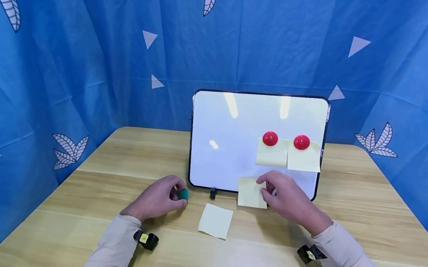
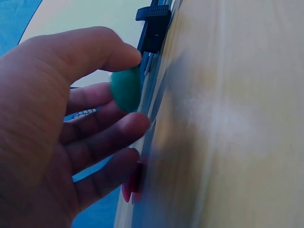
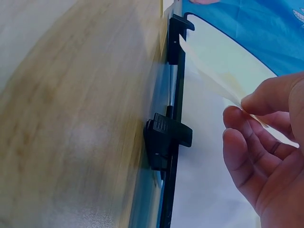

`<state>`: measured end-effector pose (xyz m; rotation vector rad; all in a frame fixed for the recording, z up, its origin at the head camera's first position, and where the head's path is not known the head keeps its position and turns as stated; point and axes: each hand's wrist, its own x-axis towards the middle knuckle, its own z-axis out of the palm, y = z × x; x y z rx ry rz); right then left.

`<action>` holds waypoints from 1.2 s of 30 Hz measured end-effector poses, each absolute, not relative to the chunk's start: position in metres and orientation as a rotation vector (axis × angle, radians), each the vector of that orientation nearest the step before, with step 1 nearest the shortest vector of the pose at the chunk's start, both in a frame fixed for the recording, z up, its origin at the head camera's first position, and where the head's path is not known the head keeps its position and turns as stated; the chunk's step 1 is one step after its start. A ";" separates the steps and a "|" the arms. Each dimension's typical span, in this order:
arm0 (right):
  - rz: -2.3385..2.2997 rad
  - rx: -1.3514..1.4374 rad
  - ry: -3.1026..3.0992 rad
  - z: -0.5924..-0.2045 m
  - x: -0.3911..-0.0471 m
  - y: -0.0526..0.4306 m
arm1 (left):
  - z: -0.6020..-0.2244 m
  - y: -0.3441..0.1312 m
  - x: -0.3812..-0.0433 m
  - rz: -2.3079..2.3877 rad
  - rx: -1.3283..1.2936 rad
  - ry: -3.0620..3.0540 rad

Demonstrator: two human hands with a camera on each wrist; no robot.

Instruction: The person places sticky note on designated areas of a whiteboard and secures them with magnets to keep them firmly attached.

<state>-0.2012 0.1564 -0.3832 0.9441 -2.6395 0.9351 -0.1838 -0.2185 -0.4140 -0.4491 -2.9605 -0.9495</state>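
Observation:
My left hand (image 1: 158, 198) pinches a green round magnet (image 1: 183, 194) between thumb and fingers, low over the table left of the whiteboard (image 1: 226, 126). In the left wrist view the green dome (image 2: 126, 90) shows under the thumb. My right hand (image 1: 291, 197) pinches a pale yellow sticky note (image 1: 250, 195) by its right side, in front of the board's lower edge. The right wrist view shows this note (image 3: 209, 76) edge-on, slightly bent between thumb and fingertips. A second loose note (image 1: 215, 221) lies on the table between my hands.
On the board's right half, two red magnets (image 1: 270, 139) sit over two notes (image 1: 271, 155) side by side. Black clip feet (image 3: 166, 140) hold the board's bottom edge upright on the wooden table (image 1: 138, 160). Beyond my left fingers is a red object (image 2: 133, 183). A blue curtain (image 1: 110, 46) hangs behind.

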 end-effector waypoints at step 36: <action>0.935 0.975 -2.429 -0.380 -0.205 0.156 | -0.411 -0.217 -0.182 -1.039 -0.472 -2.811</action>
